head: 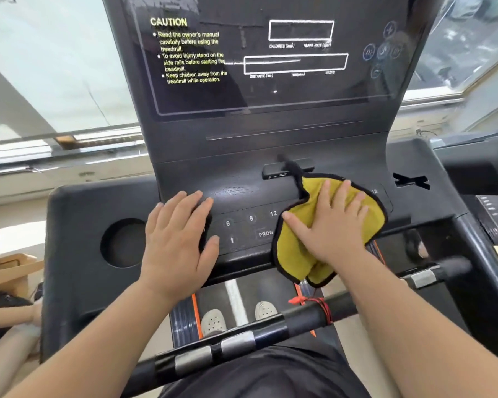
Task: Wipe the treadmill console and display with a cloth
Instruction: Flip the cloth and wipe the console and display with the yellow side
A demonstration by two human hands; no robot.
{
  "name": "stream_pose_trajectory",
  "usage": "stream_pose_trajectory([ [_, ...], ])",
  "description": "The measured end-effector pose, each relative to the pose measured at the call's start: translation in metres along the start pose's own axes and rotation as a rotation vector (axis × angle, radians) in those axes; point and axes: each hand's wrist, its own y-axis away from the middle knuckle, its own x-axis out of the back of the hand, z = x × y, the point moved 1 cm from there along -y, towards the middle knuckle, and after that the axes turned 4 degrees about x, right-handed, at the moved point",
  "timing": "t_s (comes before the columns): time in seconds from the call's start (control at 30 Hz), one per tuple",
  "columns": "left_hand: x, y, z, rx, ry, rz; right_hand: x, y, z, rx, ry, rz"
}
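A yellow cloth with black edging (296,254) lies on the right half of the black treadmill console (242,196), over the button panel. My right hand (331,225) presses flat on the cloth, fingers spread. My left hand (179,237) rests flat and empty on the left part of the button panel, beside the keys marked 6, 9, 12 and PROG. Above stands the dark display (270,61) with yellow CAUTION text and white outlined readout boxes.
A round cup holder (121,242) sits at the console's left. A black handlebar with silver grip sensors (213,349) crosses below my arms, with red string tied to it. My shoes show on the belt below. Another person's arm is at the left edge.
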Motion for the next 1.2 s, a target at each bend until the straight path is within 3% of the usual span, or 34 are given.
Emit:
stream_pose_trajectory([
  [0.13, -0.005, -0.005, 0.008, -0.037, -0.055, -0.009, -0.014, 0.021, -0.054, 0.343, 0.071, 0.051],
  [0.27, -0.012, -0.009, 0.015, -0.066, -0.131, -0.035, -0.026, 0.031, -0.047, 0.661, 0.074, 0.086],
  [0.33, -0.016, -0.011, 0.018, -0.086, -0.173, -0.049, -0.025, 0.026, -0.021, 0.621, 0.076, 0.081],
  [0.53, -0.016, -0.014, 0.028, -0.028, -0.215, -0.022, 0.001, -0.026, 0.077, 0.048, 0.006, 0.044],
  [0.67, -0.024, -0.025, 0.055, -0.002, -0.213, -0.013, 0.016, -0.067, 0.078, -0.119, -0.145, 0.052],
  [0.73, -0.031, -0.032, 0.067, 0.002, -0.213, -0.012, 0.012, -0.071, 0.059, -0.047, -0.124, 0.103],
  [0.83, -0.041, -0.04, 0.082, 0.023, -0.221, -0.001, 0.0, -0.05, 0.045, 0.297, -0.002, 0.135],
  [0.9, -0.046, -0.044, 0.091, 0.048, -0.225, 0.011, -0.006, -0.032, 0.058, 0.526, 0.047, 0.099],
  [0.97, -0.051, -0.047, 0.098, 0.078, -0.233, 0.011, -0.012, -0.027, 0.085, 0.634, 0.075, 0.089],
  [1.2, -0.06, -0.059, 0.121, 0.161, -0.297, 0.006, 0.009, -0.092, 0.147, 0.316, 0.03, 0.131],
])
